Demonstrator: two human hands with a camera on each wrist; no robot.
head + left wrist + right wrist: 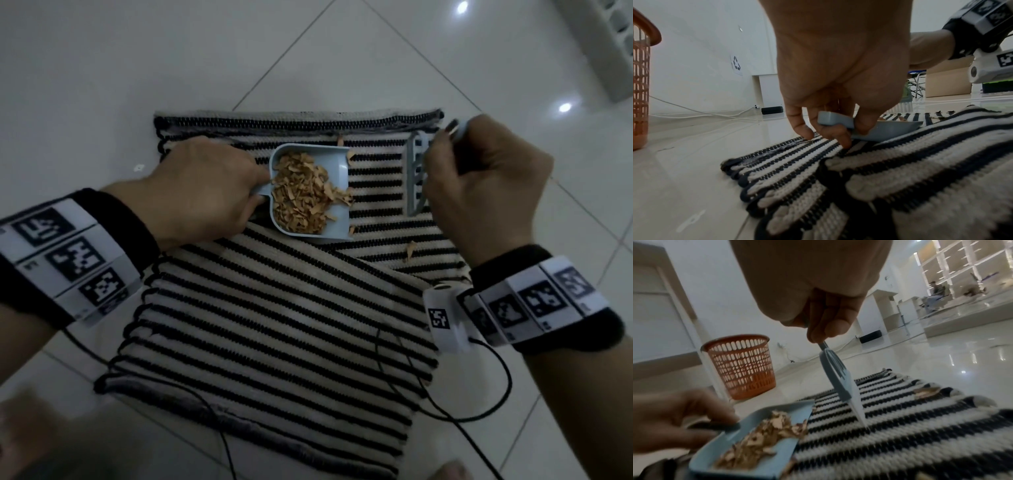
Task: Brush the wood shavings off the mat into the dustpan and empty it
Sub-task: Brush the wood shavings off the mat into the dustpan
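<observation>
A black-and-white striped mat (274, 325) lies on the tiled floor, its near part folded over. My left hand (205, 188) grips the handle of a light blue dustpan (339, 164) (890, 129) (719, 451), which rests on the mat. A heap of tan wood shavings (305, 195) (760, 439) fills the pan. My right hand (479, 185) holds a blue brush (416, 174) (840, 378) by its handle. The brush's white bristles touch the mat just right of the pan. A few loose shavings (410, 249) (927, 391) lie on the mat around the pan.
An orange perforated waste basket (742, 365) (641, 91) stands on the floor beyond the mat, to the left. White cables (694, 112) run along the wall. Black wrist cables (486, 404) trail over the mat's near right corner.
</observation>
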